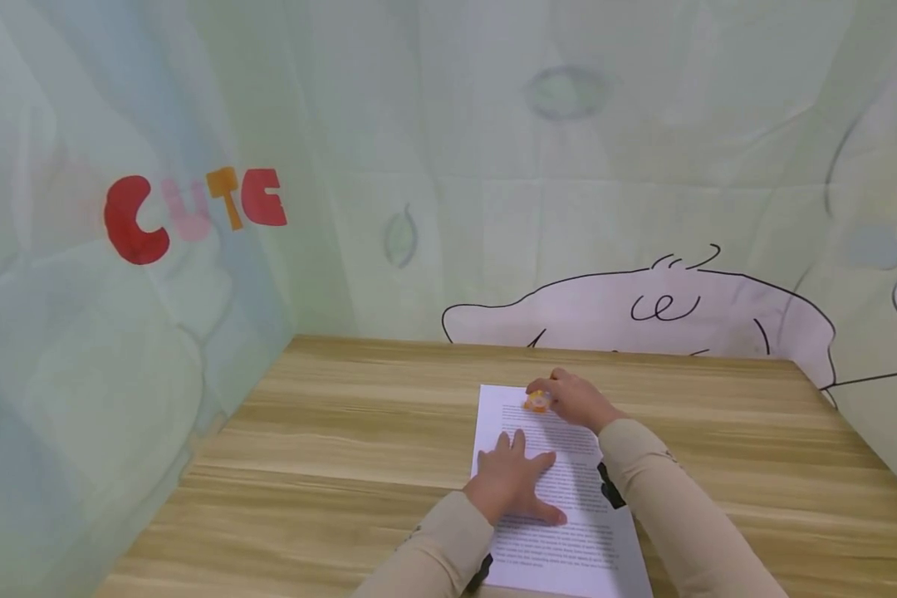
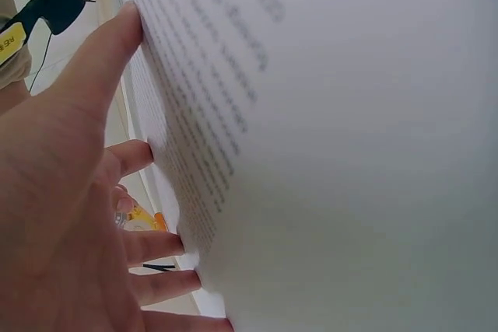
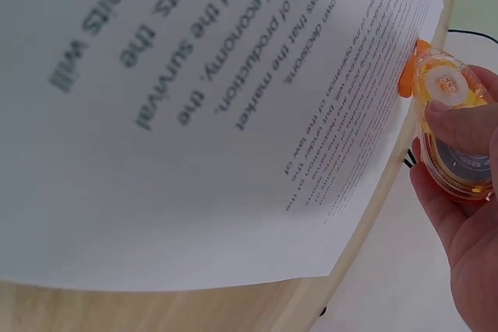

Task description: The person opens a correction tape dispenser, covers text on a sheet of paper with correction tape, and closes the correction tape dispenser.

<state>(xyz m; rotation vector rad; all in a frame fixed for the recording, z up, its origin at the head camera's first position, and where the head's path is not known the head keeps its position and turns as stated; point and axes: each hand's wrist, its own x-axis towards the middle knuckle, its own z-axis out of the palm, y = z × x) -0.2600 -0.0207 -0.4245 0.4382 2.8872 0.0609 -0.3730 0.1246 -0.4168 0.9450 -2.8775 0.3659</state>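
A sheet of printed paper lies on the wooden table, covered in lines of small black text. My left hand rests on its left middle part with the fingers spread, and the fingertips touch the page in the left wrist view. Near the top of the sheet my right hand grips an orange, see-through correction tape. In the right wrist view the thumb lies on the side of the correction tape, fingers behind it. Its orange tip end is at the paper; whether it touches cannot be made out.
The wooden table extends to both sides of the sheet. A printed cloth backdrop stands behind the table's far edge and along its left side. Dark straps sit at both wrists.
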